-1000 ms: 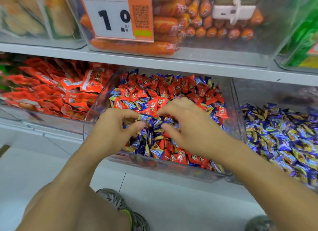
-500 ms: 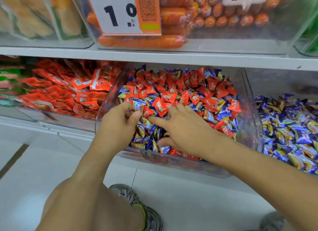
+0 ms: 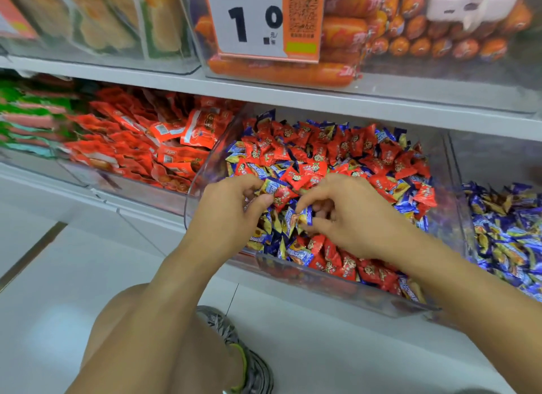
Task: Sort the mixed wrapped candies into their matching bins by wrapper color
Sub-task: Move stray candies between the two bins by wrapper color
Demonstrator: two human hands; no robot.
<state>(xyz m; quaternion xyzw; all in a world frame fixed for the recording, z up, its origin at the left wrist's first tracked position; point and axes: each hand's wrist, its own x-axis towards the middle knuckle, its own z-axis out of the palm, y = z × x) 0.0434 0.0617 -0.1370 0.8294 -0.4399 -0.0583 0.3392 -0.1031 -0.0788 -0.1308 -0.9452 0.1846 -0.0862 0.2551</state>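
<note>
1. The mixed candies (image 3: 346, 159) filled the centre of the frame: small crimped pillow wrappers, red ones with a round printed emblem and blue ones with yellow panels, heaped together.
2. They lay in a clear plastic bin (image 3: 337, 288) tilted forward on the lower shelf. The bin at the right edge (image 3: 469, 247) held only blue-wrapped candies (image 3: 510, 232). A bin at centre left held larger red snack packets (image 3: 164, 147). A clear bin at the top held orange sausages (image 3: 346, 33) behind a price tag (image 3: 249, 21) reading "1.0".
3. The left hand (image 3: 225, 214) pinched a blue-and-yellow candy (image 3: 271, 186) between thumb and curled fingers; the right hand (image 3: 352, 217), fingers curled, pinched a blue candy (image 3: 305, 217) over the pile.
4. Compared with half a second before, both hands' fingers had curled from reaching into pinching.
</note>
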